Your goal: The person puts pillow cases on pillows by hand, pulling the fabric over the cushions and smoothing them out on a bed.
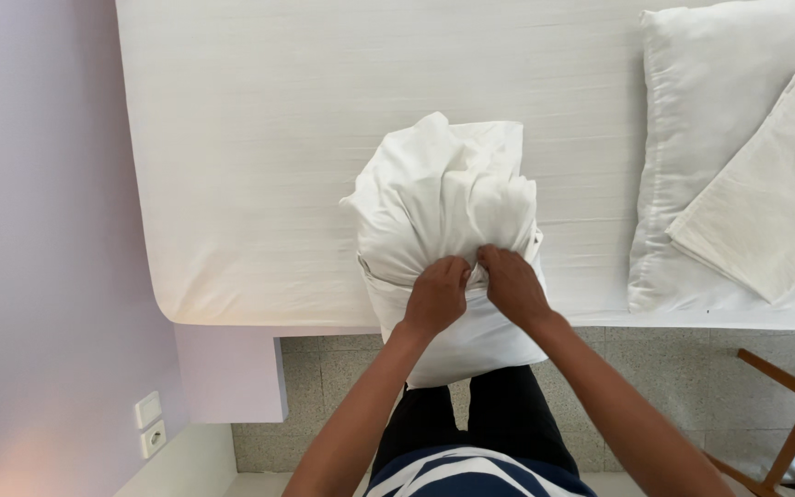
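So I'm looking down at this white pillow [443,216] that's getting stuffed into a white pillowcase [457,336], and it's looking pretty lumpy: the far part is bunching up in soft crumpled folds, puffed out like a ball, while the near part is hanging smooth and flat over the near edge of the bed [250,138] and down in front of my legs. The whole bundle is sitting on the near edge of the mattress, roughly in the middle of the view, half on the sheet and half dangling off toward me. My left hand [434,296] is pinching the cloth with fingers curled in tight, closed on a fold of the pillowcase right where the crumpled part is meeting the smooth part. My right hand [511,283] is doing the same just beside it, knuckles nearly touching the left ones, fingers clamped on the fabric at that same seam line. So the puffy bulk is lying on the far side of both grips and the loose flat end is hanging on the near side, under my wrists. Off to the right, a second pillow [710,120] is lying flat on the bed with a folded white cloth [775,193] resting on top of it, well apart from my hands. A wooden chair [789,414] is poking in at the near right corner on the tiled floor [324,387].
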